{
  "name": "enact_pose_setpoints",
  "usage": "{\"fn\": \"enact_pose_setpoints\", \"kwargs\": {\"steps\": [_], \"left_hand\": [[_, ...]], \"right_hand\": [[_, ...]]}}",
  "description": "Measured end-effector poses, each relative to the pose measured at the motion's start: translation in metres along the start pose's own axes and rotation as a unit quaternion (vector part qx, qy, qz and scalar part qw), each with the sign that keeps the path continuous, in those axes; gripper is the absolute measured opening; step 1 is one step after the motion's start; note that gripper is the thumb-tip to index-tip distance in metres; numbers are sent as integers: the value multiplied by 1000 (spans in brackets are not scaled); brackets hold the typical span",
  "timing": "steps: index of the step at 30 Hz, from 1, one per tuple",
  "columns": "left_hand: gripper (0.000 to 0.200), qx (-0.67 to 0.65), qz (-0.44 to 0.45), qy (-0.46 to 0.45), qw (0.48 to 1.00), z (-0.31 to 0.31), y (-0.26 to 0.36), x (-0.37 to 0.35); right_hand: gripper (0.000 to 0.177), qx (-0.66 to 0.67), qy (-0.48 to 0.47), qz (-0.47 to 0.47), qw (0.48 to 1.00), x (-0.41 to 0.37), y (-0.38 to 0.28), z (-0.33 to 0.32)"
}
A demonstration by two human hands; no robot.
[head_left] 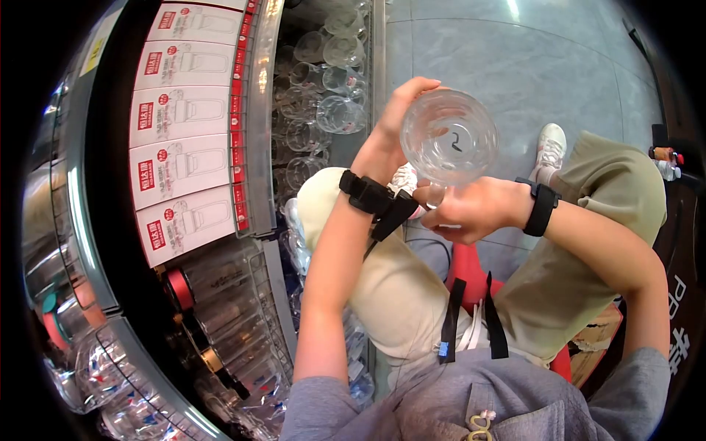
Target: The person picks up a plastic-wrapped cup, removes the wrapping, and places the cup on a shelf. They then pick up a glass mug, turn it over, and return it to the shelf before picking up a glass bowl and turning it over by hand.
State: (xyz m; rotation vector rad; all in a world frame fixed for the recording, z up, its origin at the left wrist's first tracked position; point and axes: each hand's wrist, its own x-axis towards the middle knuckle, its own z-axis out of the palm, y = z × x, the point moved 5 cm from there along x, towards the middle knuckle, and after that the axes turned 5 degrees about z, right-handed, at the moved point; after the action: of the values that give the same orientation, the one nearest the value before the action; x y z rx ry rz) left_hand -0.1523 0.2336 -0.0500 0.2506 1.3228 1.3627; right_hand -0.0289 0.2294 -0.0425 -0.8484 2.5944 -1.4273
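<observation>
A clear glass mug (450,138) is held up in front of me, its round mouth toward the camera and a small dark mark showing at its bottom. My left hand (401,114) is wrapped round the mug's far left side, with part of the fingers seen through the glass. Close to the lower side, my right hand (471,209) has its fingers closed on the mug's handle (435,194). Both wrists wear black straps.
On the left, a shelf holds a row of white and red boxes (184,165). Beside it, several glass mugs (342,114) stand on a lower shelf. Clear jars (235,301) fill the lower left. My knees flank a red stool (467,268) on the grey tiled floor (507,66).
</observation>
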Motion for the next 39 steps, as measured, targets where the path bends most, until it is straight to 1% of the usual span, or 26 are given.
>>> {"fn": "enact_pose_setpoints", "kwargs": {"steps": [1, 4, 5, 7, 8, 10, 11, 14, 15, 18, 19, 22, 25, 28, 29, 31, 35, 37, 38, 39], "left_hand": [[45, -24, -5, 6, 1000, -3, -2, 2], [41, -88, -3, 15, 996, -4, 2, -2], [40, -108, 0, 16, 994, -4, 3, -4], [38, -103, 47, 17, 993, -7, 3, 1], [37, -99, 70, 17, 992, -7, 5, 2], [42, -79, 52, 46, 994, -5, 1, 3], [44, -68, 43, 61, 995, -4, 0, 3], [36, -70, 3, 93, 993, -16, -15, 12], [38, -54, -18, 93, 994, -21, -18, 13], [36, -27, -13, 102, 994, -27, -24, 16], [36, -13, -20, 118, 993, -31, -24, 15], [39, 35, 59, 187, 980, -23, -12, 6], [46, 40, 40, 86, 995, -24, -17, 14], [45, 40, 37, 93, 994, -21, -17, 15], [45, 53, 43, 90, 994, -21, -17, 17], [45, 78, 57, 84, 992, -26, -19, 24], [43, -64, 91, 114, 987, -34, -24, 24], [41, -138, 108, 134, 975, -28, -13, 8], [41, -149, 133, 158, 967, -33, -12, 6], [41, -160, 159, 180, 957, -39, -10, 4]], "right_hand": [[12, -2, -22, 10, 1000, 2, -1, -1], [11, 27, 85, -58, 994, 4, -5, -11], [10, 53, 83, -52, 994, 6, -6, -14], [10, 108, 81, -39, 990, 10, -9, -24], [9, 144, 89, -4, 986, 11, -7, -30], [8, 216, 105, 67, 968, 12, -2, -39], [15, 227, 168, 83, 956, 12, 3, -43], [25, 336, 235, 182, 894, 9, 13, -51], [35, 355, 229, 250, 871, 6, 16, -53], [40, 446, 292, 288, 796, 1, 31, -51], [43, 461, 274, 294, 791, 1, 31, -51], [44, 337, 257, 368, 828, -4, 42, -45], [42, 363, 269, 392, 801, -4, 41, -48], [41, 447, 318, 394, 738, -8, 43, -51], [40, 464, 310, 384, 735, -8, 42, -53], [38, 452, 319, 371, 746, -5, 42, -55], [38, 386, 343, 360, 777, -3, 49, -58], [35, 281, 387, 281, 832, 3, 43, -67], [35, 227, 406, 238, 853, 5, 38, -72], [35, 201, 392, 243, 865, 7, 38, -74]]}}
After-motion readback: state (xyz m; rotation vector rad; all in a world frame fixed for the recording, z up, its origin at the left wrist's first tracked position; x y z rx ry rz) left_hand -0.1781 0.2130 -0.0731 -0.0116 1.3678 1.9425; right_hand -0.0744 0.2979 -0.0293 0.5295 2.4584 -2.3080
